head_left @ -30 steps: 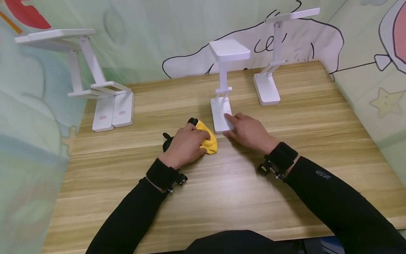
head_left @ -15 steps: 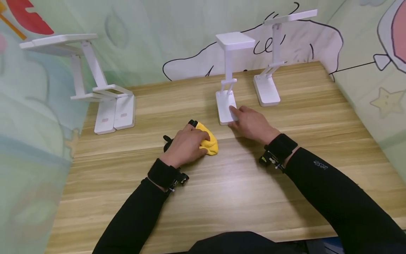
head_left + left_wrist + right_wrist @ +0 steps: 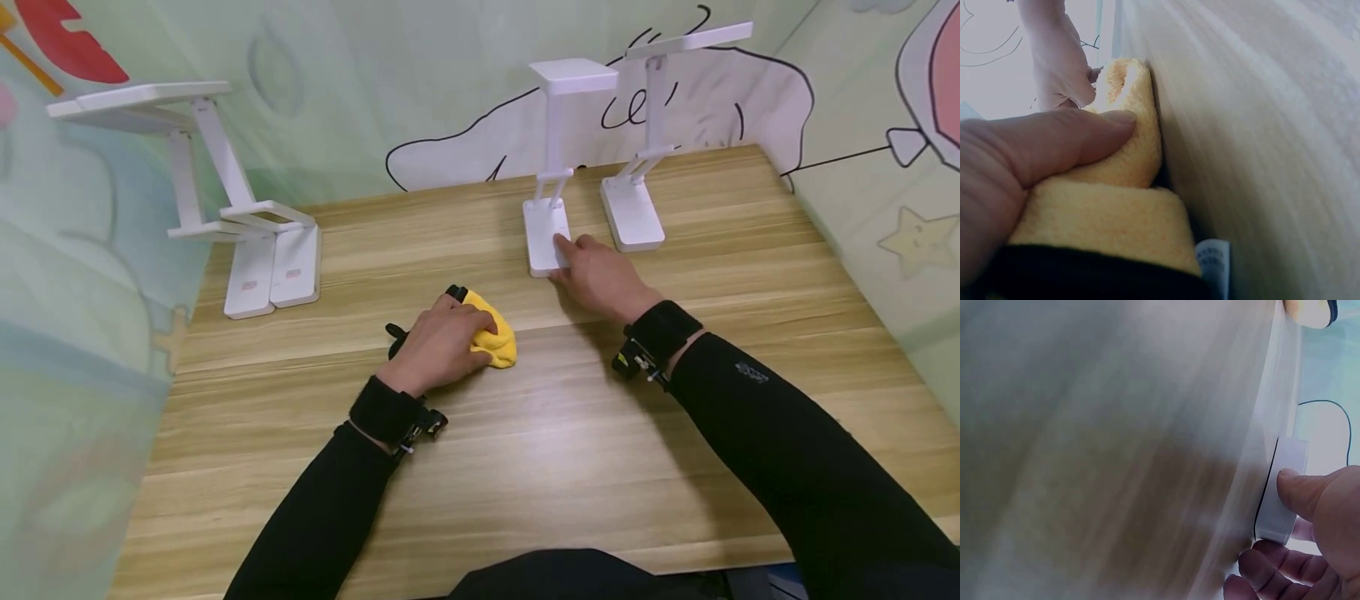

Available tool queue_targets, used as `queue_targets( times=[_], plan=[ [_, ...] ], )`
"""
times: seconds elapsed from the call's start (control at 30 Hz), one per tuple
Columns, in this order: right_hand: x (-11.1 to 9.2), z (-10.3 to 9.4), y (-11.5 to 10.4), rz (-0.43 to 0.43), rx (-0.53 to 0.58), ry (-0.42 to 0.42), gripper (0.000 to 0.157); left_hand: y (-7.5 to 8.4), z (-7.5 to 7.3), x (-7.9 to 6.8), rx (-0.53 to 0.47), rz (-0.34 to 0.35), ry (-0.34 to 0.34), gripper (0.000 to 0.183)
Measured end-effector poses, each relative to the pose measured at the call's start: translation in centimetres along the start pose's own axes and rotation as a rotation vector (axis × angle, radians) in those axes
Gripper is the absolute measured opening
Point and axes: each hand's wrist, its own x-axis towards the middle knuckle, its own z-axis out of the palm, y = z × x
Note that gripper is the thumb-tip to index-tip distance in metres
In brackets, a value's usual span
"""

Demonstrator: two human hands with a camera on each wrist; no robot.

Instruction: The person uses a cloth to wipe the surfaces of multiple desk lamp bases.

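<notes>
My right hand (image 3: 603,279) grips the near end of a white desk lamp's base (image 3: 544,225). The lamp stands upright, with its flat head (image 3: 576,77) turned toward the front. In the right wrist view the thumb presses the side of the base (image 3: 1282,506), and the other fingers curl at its far corner. My left hand (image 3: 441,343) holds a yellow cloth (image 3: 498,340) with black parts down on the table. The left wrist view shows the thumb lying over the folded, fluffy cloth (image 3: 1110,209); a white tag (image 3: 1214,267) sticks out below it.
Another white desk lamp (image 3: 632,215) stands just right of the gripped one, near the back edge. Two more white lamps (image 3: 272,271) stand side by side at the left. The wood-grain table (image 3: 517,467) ends against a cartoon-printed wall covering (image 3: 330,100).
The right hand has slid the lamp back and to the right, closer to the lamp at the right rear. The left hand and cloth stay in place on the table.
</notes>
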Motion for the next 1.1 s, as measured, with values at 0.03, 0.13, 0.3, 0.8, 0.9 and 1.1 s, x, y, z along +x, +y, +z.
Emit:
queue_targets(
  times=[0.03,0.13,0.3,0.8,0.9,1.1],
  plan=[
    [0.1,0.0,0.1,0.007,0.0,-0.002,0.065,0.0,0.0,0.0,-0.001,0.0,0.001,0.029],
    [0.4,-0.1,0.1,0.018,0.002,-0.004,0.064,0.0,0.1,0.0,-0.002,0.001,0.004,0.029],
    [0.8,-0.3,0.2,0.042,-0.01,-0.014,0.063,-0.1,0.1,0.0,-0.01,-0.006,0.004,0.029],
    [1.4,-0.3,0.9,0.09,0.002,-0.015,0.062,-0.2,0.2,-0.2,-0.026,0.002,0.02,0.034],
    [1.3,-0.2,0.9,0.099,0.002,-0.012,0.062,-0.3,0.1,-0.4,-0.035,0.013,0.025,0.036],
    [1.4,-0.1,0.8,0.096,0.005,-0.007,0.06,-0.3,0.0,-0.8,-0.02,0.037,0.019,0.043]
  ],
)
